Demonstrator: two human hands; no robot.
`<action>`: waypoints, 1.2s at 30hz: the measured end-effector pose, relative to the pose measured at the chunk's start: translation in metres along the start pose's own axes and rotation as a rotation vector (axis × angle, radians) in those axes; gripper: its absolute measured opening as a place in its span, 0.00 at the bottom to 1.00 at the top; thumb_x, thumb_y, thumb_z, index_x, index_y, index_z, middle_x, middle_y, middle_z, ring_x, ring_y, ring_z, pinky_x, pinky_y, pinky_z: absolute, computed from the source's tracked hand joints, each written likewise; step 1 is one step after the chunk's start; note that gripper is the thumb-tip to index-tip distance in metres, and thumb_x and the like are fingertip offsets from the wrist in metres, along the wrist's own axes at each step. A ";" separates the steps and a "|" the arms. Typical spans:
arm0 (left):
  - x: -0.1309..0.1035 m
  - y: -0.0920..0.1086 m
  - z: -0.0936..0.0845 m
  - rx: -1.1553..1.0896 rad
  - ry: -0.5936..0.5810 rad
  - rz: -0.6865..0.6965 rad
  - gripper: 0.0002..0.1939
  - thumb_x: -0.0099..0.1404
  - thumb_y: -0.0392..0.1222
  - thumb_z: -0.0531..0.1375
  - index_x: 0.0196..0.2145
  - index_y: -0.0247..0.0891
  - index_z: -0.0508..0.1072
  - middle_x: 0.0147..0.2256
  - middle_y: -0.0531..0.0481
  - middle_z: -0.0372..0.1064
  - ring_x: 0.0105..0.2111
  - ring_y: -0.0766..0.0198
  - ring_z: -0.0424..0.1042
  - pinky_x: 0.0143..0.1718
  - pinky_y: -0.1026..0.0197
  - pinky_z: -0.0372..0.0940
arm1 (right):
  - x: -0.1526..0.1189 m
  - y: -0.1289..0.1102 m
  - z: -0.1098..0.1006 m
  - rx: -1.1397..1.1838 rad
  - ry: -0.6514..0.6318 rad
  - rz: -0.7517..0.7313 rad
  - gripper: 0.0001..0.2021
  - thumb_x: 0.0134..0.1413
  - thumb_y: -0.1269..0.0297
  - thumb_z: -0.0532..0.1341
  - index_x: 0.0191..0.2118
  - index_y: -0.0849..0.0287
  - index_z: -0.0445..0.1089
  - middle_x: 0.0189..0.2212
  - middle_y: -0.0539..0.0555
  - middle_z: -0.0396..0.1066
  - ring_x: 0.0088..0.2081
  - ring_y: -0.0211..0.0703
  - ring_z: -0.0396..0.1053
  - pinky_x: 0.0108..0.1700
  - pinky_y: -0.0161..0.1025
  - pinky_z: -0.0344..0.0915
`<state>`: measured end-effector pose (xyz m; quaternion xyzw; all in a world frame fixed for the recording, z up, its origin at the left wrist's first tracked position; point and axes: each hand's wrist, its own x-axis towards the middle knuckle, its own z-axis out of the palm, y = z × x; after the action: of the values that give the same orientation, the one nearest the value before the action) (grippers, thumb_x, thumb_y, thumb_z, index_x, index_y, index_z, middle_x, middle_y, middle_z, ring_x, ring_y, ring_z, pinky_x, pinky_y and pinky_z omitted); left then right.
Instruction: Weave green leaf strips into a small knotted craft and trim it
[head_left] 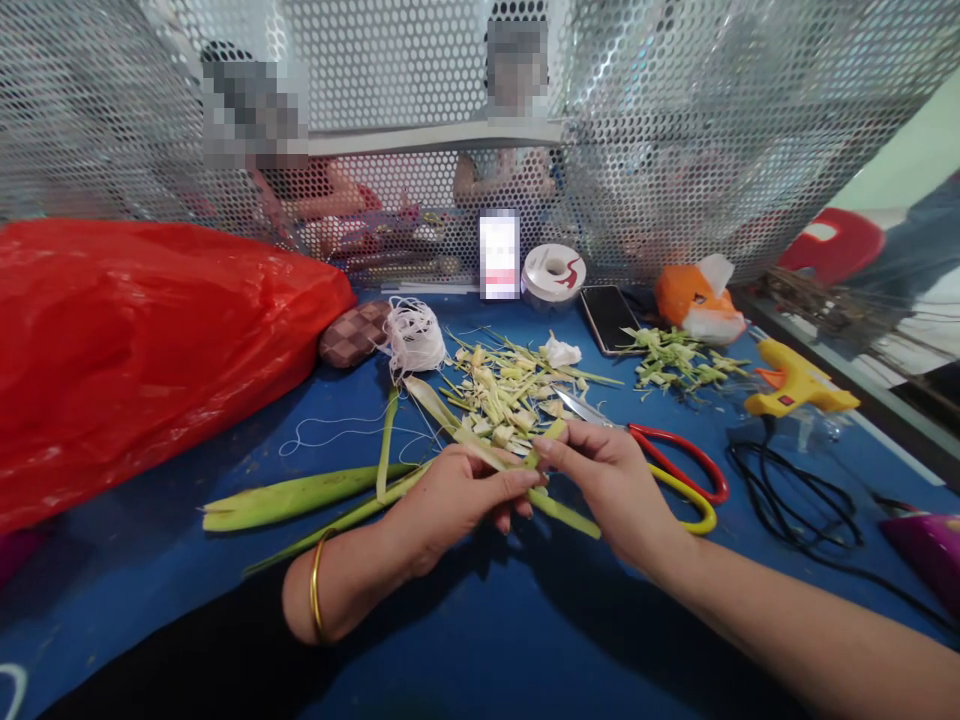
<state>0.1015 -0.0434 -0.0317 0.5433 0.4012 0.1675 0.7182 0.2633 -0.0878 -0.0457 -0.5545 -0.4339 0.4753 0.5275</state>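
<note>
My left hand (469, 490), at the end of a black sleeve with a gold bangle (316, 590), pinches a pale green leaf strip (566, 512) between thumb and fingers. My right hand (600, 470) grips the same strip from the other side, close to the left fingertips. Part of the strip is bent or crossed between the hands; the exact fold is hidden by the fingers. Just beyond lies a heap of cut leaf scraps (495, 385). Scissors (679, 465) with red and yellow handles rest beside my right hand. Long green leaves (292, 500) lie left of my left hand.
A red plastic bag (150, 340) covers the left. White string (415, 338), a lit phone (499, 255), a ribbon roll (553, 272) and a dark phone (611, 320) stand behind. On the right are folded green pieces (682, 358), a yellow glue gun (799, 380) and black cord (787, 500).
</note>
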 end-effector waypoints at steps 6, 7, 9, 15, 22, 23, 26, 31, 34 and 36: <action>0.002 0.007 -0.006 -0.036 0.083 0.094 0.14 0.60 0.48 0.63 0.38 0.34 0.77 0.21 0.53 0.70 0.18 0.74 0.62 0.22 0.70 0.56 | 0.009 -0.011 -0.013 -0.166 0.074 -0.116 0.14 0.52 0.55 0.63 0.24 0.59 0.71 0.23 0.51 0.70 0.28 0.40 0.65 0.32 0.37 0.62; 0.001 0.008 -0.006 -0.010 0.063 0.083 0.13 0.60 0.47 0.63 0.36 0.33 0.77 0.21 0.54 0.69 0.18 0.74 0.62 0.22 0.70 0.55 | 0.011 -0.014 -0.015 -0.194 0.079 -0.141 0.13 0.53 0.55 0.62 0.26 0.59 0.72 0.25 0.51 0.71 0.30 0.41 0.66 0.33 0.37 0.62; 0.000 0.008 -0.005 0.033 -0.008 0.049 0.13 0.60 0.47 0.63 0.33 0.34 0.77 0.21 0.54 0.69 0.18 0.73 0.62 0.21 0.69 0.56 | 0.013 -0.020 -0.018 -0.250 0.021 -0.168 0.10 0.52 0.56 0.63 0.30 0.59 0.74 0.29 0.52 0.74 0.33 0.43 0.68 0.37 0.38 0.64; -0.002 0.004 0.001 0.182 -0.086 0.002 0.14 0.60 0.48 0.61 0.25 0.35 0.73 0.19 0.55 0.66 0.18 0.72 0.61 0.21 0.68 0.57 | 0.006 -0.020 -0.011 -0.291 -0.240 -0.123 0.10 0.51 0.62 0.63 0.22 0.58 0.69 0.22 0.49 0.69 0.27 0.39 0.64 0.32 0.37 0.61; -0.006 0.009 0.001 0.376 -0.118 0.012 0.15 0.61 0.46 0.60 0.21 0.35 0.73 0.18 0.55 0.66 0.18 0.72 0.62 0.19 0.69 0.55 | -0.002 -0.013 -0.006 -0.341 -0.107 -0.196 0.11 0.52 0.67 0.63 0.21 0.58 0.67 0.21 0.48 0.67 0.26 0.38 0.63 0.31 0.37 0.59; -0.007 0.009 0.001 0.406 -0.118 0.019 0.15 0.61 0.46 0.59 0.21 0.35 0.73 0.19 0.54 0.66 0.18 0.71 0.62 0.19 0.69 0.55 | -0.003 -0.011 -0.006 -0.336 -0.105 -0.186 0.11 0.52 0.67 0.63 0.21 0.58 0.67 0.21 0.48 0.67 0.26 0.38 0.63 0.31 0.37 0.59; -0.009 0.007 0.001 0.473 -0.145 0.035 0.17 0.62 0.47 0.59 0.21 0.35 0.74 0.19 0.53 0.67 0.18 0.70 0.63 0.19 0.68 0.55 | -0.004 -0.008 -0.004 -0.332 -0.087 -0.190 0.11 0.52 0.68 0.63 0.21 0.58 0.67 0.21 0.48 0.67 0.26 0.38 0.63 0.31 0.37 0.59; -0.008 0.007 0.005 0.423 -0.095 0.046 0.18 0.62 0.47 0.59 0.19 0.35 0.72 0.18 0.53 0.68 0.18 0.69 0.64 0.21 0.67 0.57 | 0.000 -0.009 -0.006 -0.391 -0.120 -0.294 0.11 0.55 0.68 0.61 0.22 0.57 0.66 0.21 0.48 0.66 0.27 0.39 0.64 0.32 0.37 0.60; -0.006 0.007 0.004 0.323 0.052 0.082 0.18 0.61 0.48 0.60 0.18 0.36 0.70 0.16 0.54 0.65 0.18 0.70 0.63 0.22 0.67 0.58 | 0.000 -0.021 -0.014 -0.553 -0.050 -0.523 0.05 0.58 0.66 0.60 0.32 0.57 0.71 0.31 0.53 0.73 0.36 0.44 0.69 0.40 0.40 0.62; -0.004 0.008 0.000 0.252 0.167 0.122 0.18 0.61 0.50 0.61 0.19 0.36 0.70 0.18 0.54 0.66 0.18 0.70 0.63 0.22 0.67 0.58 | -0.003 -0.030 -0.019 -0.676 0.069 -0.639 0.04 0.59 0.64 0.60 0.37 0.57 0.71 0.35 0.56 0.74 0.40 0.47 0.69 0.44 0.42 0.61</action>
<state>0.1010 -0.0435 -0.0232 0.6368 0.4435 0.2036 0.5969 0.2818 -0.0919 -0.0153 -0.5494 -0.6956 0.1024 0.4514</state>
